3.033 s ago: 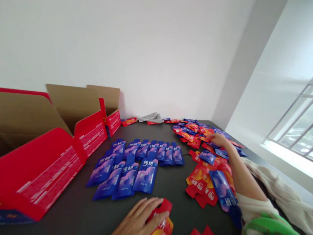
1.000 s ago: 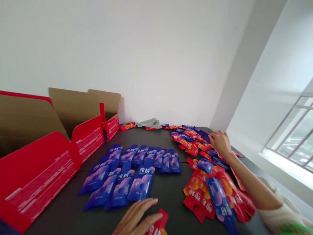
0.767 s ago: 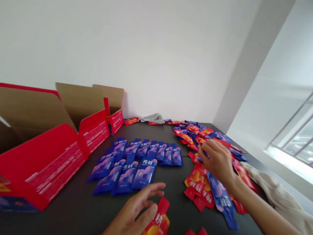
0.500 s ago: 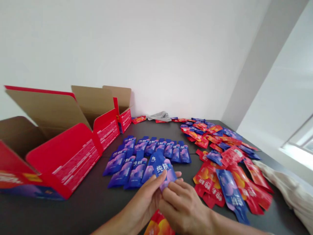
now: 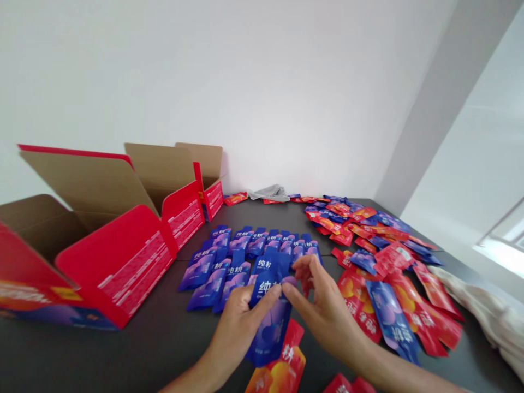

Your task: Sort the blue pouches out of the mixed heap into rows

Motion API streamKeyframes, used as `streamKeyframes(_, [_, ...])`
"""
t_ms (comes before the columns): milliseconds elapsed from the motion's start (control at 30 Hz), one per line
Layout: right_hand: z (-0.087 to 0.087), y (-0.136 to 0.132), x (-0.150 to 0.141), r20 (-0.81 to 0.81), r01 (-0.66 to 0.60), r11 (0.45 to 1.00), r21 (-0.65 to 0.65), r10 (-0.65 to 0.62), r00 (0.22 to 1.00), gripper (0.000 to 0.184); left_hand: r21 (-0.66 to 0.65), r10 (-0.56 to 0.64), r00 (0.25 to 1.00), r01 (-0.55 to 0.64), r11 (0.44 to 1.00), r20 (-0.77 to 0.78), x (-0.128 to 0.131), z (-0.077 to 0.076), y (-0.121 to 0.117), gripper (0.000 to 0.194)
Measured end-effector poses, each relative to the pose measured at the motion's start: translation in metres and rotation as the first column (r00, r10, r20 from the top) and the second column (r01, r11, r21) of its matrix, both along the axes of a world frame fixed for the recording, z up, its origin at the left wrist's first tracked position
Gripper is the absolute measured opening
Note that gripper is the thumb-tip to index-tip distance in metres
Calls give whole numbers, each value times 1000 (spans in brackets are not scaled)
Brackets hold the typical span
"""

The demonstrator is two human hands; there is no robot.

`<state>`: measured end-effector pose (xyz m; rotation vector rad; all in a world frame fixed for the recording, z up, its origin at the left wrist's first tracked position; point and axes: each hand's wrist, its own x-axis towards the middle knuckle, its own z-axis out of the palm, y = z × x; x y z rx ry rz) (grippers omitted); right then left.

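Seen from the head camera, a glossy blue foil pouch with white Chinese lettering (image 5: pixel 270 327) hangs upright, tilted slightly, just above a dark tabletop (image 5: pixel 131 355). The person's left hand (image 5: pixel 239 322) clamps the pouch at its left edge, with the thumb pressed on the front and the other fingers curled behind it, mostly hidden. The right hand (image 5: pixel 323 305) is just beside the pouch. Its thumb tip touches the pouch's right edge near the top, and the other fingers (image 5: pixel 305 270) are spread apart; whether this hand grips the pouch, I cannot tell.

Directly below the pouch lies a red-and-orange foil pouch (image 5: pixel 282 363), touching its lower end. Beyond the pouch, rows of blue foil pouches (image 5: pixel 216 273) lie neatly side by side. To its right, a loose heap of mixed red and blue foil pouches (image 5: pixel 356 224) spreads across the tabletop. To its left stand open red cardboard boxes with brown inner flaps (image 5: pixel 118 262). Far beyond it lies a crumpled grey bag (image 5: pixel 268 192), and well to its right lies a rumpled cream cloth (image 5: pixel 487 316).
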<state>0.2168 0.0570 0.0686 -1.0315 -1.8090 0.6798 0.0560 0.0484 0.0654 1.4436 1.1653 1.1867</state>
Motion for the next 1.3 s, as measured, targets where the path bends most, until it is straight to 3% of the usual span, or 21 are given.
streamKeyframes(67, [0, 2, 1, -67, -180, 967, -178, 171, 983, 25, 48, -22, 1000, 23, 999, -13, -2, 0, 1, 32])
streamKeyframes(167, [2, 2, 2, -76, -279, 934, -223, 269, 960, 34, 103, -27, 1000, 26, 994, 5, -2, -1, 1, 24])
streamKeyframes(300, [7, 1, 2, -54, -265, 950, -166, 259, 964, 37, 117, -67, 998, 68, 991, -7, -1, 0, -1, 22])
streamKeyframes(433, [1, 0, -4, -144, -325, 920, -221, 298, 943, 47, 92, -173, 984, 175, 980, -31, 0, 0, -3, 27])
streamKeyframes(567, [-6, -1, -7, -230, -255, 917, -306, 189, 955, 54, 25, -230, 973, 230, 973, -21, 0, -3, -4, 25])
streamKeyframes(800, [-6, 3, -6, -406, -289, 884, -367, 127, 905, 51, -45, -313, 949, 314, 948, 23, -2, -5, -7, 22])
streamKeyframes(933, [-10, 22, 5, -300, -148, 911, -386, 28, 954, 55, 13, -303, 946, 306, 952, -114, -5, -10, -4, 24])
streamKeyframes(1033, [-18, 50, 23, -266, -65, 899, -432, -58, 962, 57, 67, -250, 921, 282, 957, -297, -9, -15, -1, 30])
streamKeyframes(1100, [-24, 71, 35, -214, -17, 886, -464, -94, 972, 58, 90, -213, 904, 264, 960, -370, -11, -18, 1, 21])
streamKeyframes(1200, [-35, 99, 42, 65, 152, 900, -409, -137, 988, 58, 158, -119, 900, 201, 967, -419, -10, -22, 3, 10])
streamKeyframes(1300, [-45, 115, 35, 375, 307, 916, -257, -198, 906, 53, 249, -35, 880, 172, 953, -475, -8, -30, 6, 16])
